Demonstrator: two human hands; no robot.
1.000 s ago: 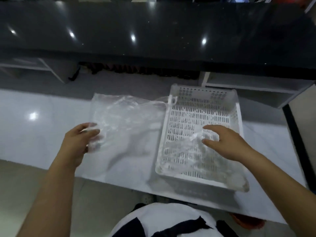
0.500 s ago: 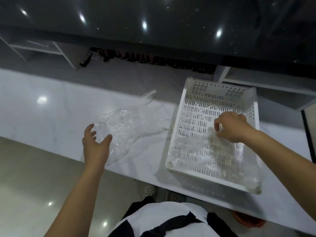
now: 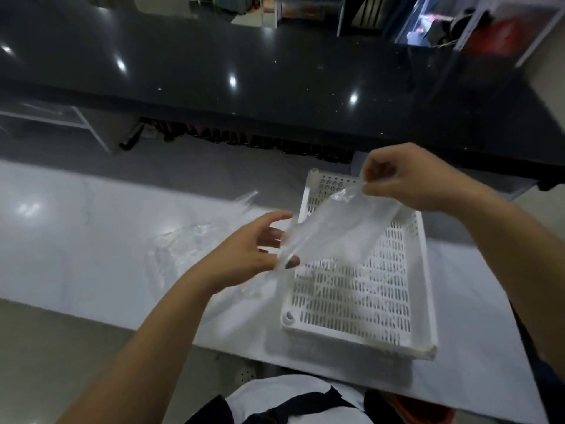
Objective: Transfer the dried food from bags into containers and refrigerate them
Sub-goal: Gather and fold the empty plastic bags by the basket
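As seen: two hands stretch one clear bag (image 3: pixel 330 231) above the white basket (image 3: pixel 425 270).
Right hand (image 3: pixel 406 182): pinches the bag's top, lifting it.
Left hand (image 3: pixel 244 255): spread fingers touch its lower end, likely to open it.
Second bag (image 3: pixel 183 252): crumpled on the counter (image 3: pixel 76 240).
Dried food: none visible.

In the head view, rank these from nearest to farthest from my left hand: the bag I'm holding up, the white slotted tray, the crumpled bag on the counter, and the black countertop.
From the left hand:
1. Held clear bag, touching its fingers on the right.
2. Crumpled bag lying to its left, and white slotted tray to its right: too close to call.
3. Black countertop, far beyond.
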